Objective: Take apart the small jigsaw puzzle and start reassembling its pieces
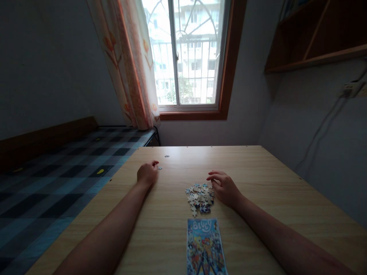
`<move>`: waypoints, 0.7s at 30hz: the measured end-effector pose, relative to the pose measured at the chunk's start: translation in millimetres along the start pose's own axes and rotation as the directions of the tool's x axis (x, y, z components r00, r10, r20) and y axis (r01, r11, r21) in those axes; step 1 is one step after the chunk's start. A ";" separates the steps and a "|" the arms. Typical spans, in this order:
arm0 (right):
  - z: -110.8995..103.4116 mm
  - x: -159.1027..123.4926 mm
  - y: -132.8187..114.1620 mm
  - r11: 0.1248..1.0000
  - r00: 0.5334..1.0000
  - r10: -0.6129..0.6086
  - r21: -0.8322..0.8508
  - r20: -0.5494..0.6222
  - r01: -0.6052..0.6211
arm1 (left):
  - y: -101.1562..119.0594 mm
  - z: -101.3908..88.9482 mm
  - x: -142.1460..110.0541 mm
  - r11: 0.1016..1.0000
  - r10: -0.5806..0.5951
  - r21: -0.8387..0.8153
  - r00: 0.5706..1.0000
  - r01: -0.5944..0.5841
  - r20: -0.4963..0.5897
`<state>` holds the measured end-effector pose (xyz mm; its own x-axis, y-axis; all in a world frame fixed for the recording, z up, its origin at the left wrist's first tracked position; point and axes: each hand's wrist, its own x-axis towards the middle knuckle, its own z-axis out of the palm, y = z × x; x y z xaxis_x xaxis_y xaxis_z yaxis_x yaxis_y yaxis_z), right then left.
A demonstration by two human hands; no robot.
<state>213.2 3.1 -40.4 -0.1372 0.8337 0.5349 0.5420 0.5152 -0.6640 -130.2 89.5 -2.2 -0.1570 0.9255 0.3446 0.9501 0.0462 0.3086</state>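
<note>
A heap of small jigsaw pieces (200, 198) lies in the middle of a light wooden table (258, 175). My right hand (223, 187) rests at the heap's right edge, fingers curled and touching the pieces. My left hand (147, 173) lies further left on the table with its fingers curled in, fingertips next to a single loose piece (159, 168). Another lone piece (166, 156) sits further back. A colourful picture card (205, 246) lies flat near the front edge, just below the heap.
A bed with a blue and black checked cover (57, 179) runs along the left of the table. Behind the table are a window (189, 53) with a patterned curtain (129, 65). A wooden shelf (315, 34) hangs on the right wall.
</note>
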 end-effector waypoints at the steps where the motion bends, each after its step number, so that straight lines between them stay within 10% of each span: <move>1: 0.0 0.0 0.0 1.000 1.000 0.001 0.001 0.001 -0.001 | -3.3 -0.5 1.4 0.999 -0.034 -0.020 0.999 0.034 -0.015; 12: 0.1 0.0 0.6 1.000 1.000 0.000 -0.004 0.002 0.000 | -1.5 6.1 -3.3 0.970 0.157 0.181 0.986 -0.164 0.056; 21: 1.3 -0.2 0.1 0.999 1.000 0.029 0.023 0.009 -0.029 | 2.1 17.6 9.1 0.956 0.049 0.285 0.995 -0.071 0.084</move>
<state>212.2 3.3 -41.3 -0.1286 0.8501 0.5107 0.5265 0.4949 -0.6913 -124.9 104.7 -14.1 -0.0869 0.9549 0.2840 0.9962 0.0853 0.0179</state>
